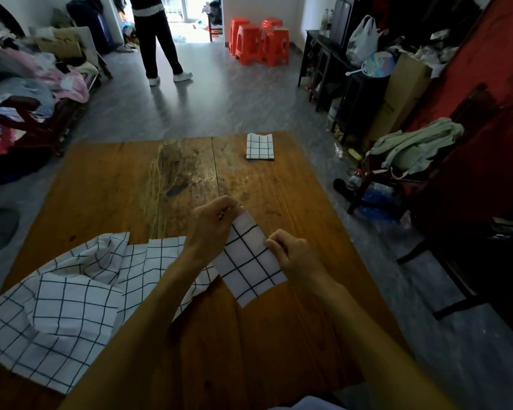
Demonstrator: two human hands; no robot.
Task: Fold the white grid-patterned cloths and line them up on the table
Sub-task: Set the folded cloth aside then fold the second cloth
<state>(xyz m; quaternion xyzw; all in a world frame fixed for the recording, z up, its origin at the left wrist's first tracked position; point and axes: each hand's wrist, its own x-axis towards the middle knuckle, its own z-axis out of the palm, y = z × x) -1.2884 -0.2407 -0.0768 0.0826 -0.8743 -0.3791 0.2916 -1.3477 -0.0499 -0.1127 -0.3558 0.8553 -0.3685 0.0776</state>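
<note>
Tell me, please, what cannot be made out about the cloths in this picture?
Head view only:
- Unfolded cloths: how many is unclear; they overlap and the left edge cuts them off.
- Held cloth: number of layers hidden; the left hand and right hand cover its top corners.

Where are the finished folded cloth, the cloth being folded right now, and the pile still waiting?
finished folded cloth (260,146), head view, middle of its top face
cloth being folded (251,261), head view, middle of its visible face
waiting pile (57,303), head view, rumpled middle

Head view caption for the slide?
Both hands pinch a folded grid cloth over the table; another folded cloth lies beyond.
</note>
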